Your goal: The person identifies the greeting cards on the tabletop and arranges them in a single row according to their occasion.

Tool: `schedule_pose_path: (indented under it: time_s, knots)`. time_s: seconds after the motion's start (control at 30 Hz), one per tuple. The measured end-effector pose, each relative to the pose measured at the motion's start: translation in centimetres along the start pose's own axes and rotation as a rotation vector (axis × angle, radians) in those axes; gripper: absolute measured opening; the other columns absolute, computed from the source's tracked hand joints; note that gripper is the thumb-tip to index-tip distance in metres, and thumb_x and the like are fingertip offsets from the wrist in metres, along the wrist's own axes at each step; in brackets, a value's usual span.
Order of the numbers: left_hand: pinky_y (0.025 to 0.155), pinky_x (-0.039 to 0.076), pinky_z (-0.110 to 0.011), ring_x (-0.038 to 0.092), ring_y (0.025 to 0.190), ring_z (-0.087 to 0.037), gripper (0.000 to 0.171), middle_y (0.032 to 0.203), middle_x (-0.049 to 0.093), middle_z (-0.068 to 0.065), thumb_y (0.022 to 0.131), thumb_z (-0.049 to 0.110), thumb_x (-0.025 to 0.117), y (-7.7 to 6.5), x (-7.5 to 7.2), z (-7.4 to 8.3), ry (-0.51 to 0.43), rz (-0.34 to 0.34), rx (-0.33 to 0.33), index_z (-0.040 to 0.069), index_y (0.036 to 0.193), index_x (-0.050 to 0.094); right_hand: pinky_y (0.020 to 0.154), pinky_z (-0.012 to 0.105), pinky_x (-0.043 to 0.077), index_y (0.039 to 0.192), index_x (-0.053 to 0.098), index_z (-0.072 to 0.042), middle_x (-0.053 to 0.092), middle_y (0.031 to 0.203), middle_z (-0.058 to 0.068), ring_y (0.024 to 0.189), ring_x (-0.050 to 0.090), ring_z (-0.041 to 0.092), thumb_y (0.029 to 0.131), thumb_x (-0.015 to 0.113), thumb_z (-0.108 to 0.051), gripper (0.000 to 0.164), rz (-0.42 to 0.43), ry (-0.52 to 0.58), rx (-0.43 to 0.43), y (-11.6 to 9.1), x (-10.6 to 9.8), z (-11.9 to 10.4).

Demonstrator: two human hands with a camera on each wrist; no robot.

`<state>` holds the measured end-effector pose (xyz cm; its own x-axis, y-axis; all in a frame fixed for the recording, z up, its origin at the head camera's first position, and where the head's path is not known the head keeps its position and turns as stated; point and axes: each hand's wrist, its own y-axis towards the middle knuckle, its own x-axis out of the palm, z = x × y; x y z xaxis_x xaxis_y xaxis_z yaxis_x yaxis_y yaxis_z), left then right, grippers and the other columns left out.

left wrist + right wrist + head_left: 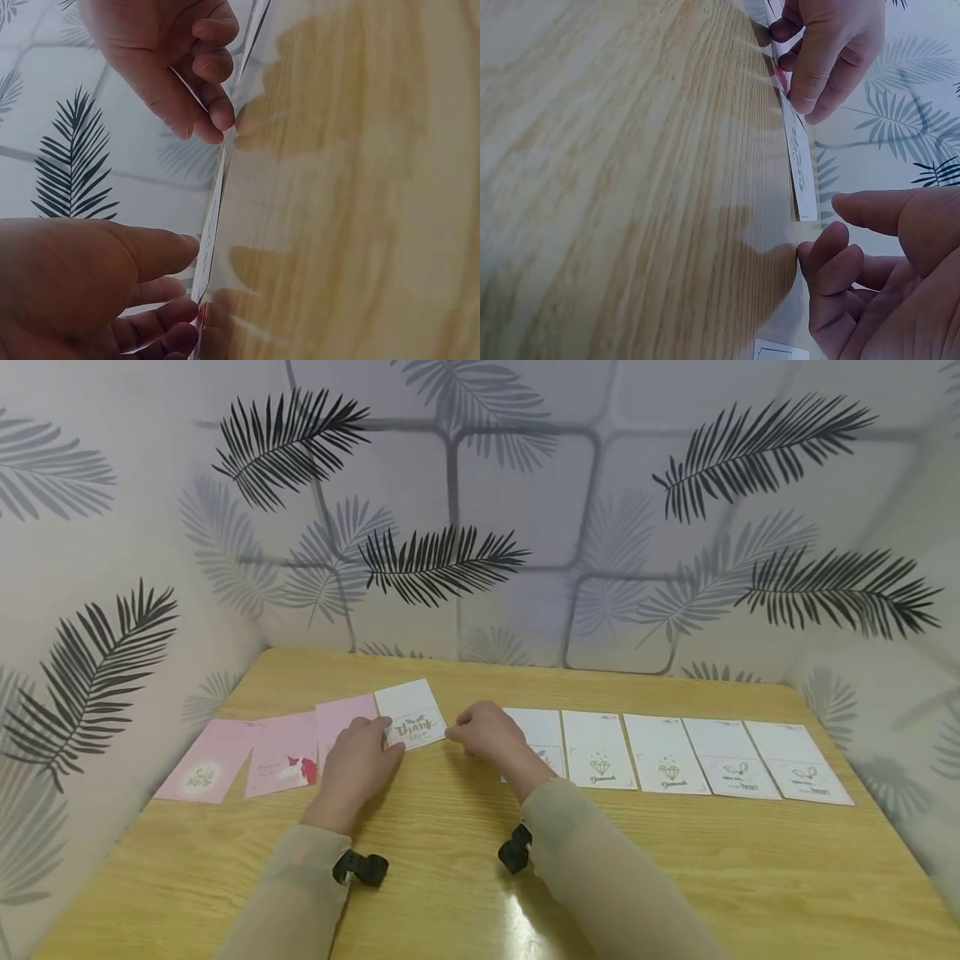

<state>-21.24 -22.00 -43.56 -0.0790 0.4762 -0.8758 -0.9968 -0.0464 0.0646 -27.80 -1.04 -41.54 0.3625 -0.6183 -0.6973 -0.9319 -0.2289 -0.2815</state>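
A white card (411,697) with gold "Thank you" lettering lies slightly turned on the wooden table. My left hand (360,768) rests its fingertips on that card's left side, overlapping a pink card (343,714). The thumb and fingers of the left hand (838,49) look relaxed in the right wrist view. At the card's lower right corner is my right hand (489,735). In the right wrist view the right hand (870,277) has bent fingers, a gap between thumb and forefinger, and its fingertips just short of the card.
Two more pink cards, one with round lettering (202,760) and one with a red-and-white picture (285,756), lie at the left. Several white cards (663,752) stand in a row to the right, the nearest partly hidden by my right forearm. A leaf-patterned wall (517,610) borders the table's back.
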Motion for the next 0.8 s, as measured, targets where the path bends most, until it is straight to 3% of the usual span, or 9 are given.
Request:
schedule_pose_path:
  time_s: [0.13, 0.23, 0.33, 0.57, 0.8]
  knots:
    - [0.108, 0.049, -0.064, 0.06, 0.13, -0.05, 0.052, 0.142, 0.06, -0.03, 0.108, 0.024, 0.067, 0.1, 0.5, 0.1, 0.012, -0.036, -0.006, -0.005, 0.15, 0.062, 0.059, 0.038, 0.045, 0.083, 0.077, -0.016, 0.065, 0.066, 0.003, 0.061, 0.058, 0.019, 0.103, 0.076, -0.035, 0.027, -0.021, -0.006, 0.02, 4.3, 1.7, 2.7]
    - [0.107, 0.05, -0.063, 0.06, 0.129, -0.049, 0.05, 0.142, 0.059, -0.029, 0.109, 0.024, 0.067, 0.0, 0.6, 0.4, 0.024, -0.062, -0.01, -0.004, 0.15, 0.063, 0.058, 0.037, 0.046, 0.078, 0.079, -0.02, 0.066, 0.063, 0.0, 0.058, 0.059, 0.018, 0.099, 0.078, -0.04, 0.029, -0.036, -0.018, 0.031, 6.2, 2.5, 3.9]
    - [0.106, 0.051, -0.062, 0.061, 0.128, -0.047, 0.048, 0.142, 0.059, -0.028, 0.109, 0.023, 0.068, 0.0, 0.6, 0.6, 0.035, -0.063, -0.014, -0.005, 0.148, 0.065, 0.055, 0.035, 0.045, 0.071, 0.077, -0.021, 0.065, 0.059, -0.001, 0.054, 0.057, 0.016, 0.098, 0.078, -0.041, 0.034, -0.038, -0.034, 0.031, 6.1, 2.5, 3.6]
    - [0.103, 0.053, -0.059, 0.062, 0.124, -0.044, 0.046, 0.138, 0.059, -0.026, 0.108, 0.022, 0.07, 0.2, 0.9, 0.8, 0.061, -0.072, -0.011, -0.003, 0.146, 0.068, 0.053, 0.034, 0.035, 0.057, 0.057, -0.014, 0.053, 0.054, 0.002, 0.049, 0.044, 0.017, 0.102, 0.069, -0.025, 0.048, -0.03, -0.014, 0.058, 2.3, 0.9, 0.8]
    - [0.101, 0.054, -0.059, 0.062, 0.122, -0.044, 0.044, 0.137, 0.059, -0.025, 0.106, 0.019, 0.071, -0.1, 0.4, 0.8, 0.054, -0.058, -0.017, -0.003, 0.145, 0.069, 0.051, 0.032, 0.042, 0.059, 0.066, -0.018, 0.058, 0.053, -0.002, 0.048, 0.051, 0.014, 0.099, 0.072, -0.029, 0.042, -0.022, 0.058, 0.052, 5.6, 2.8, 3.0]
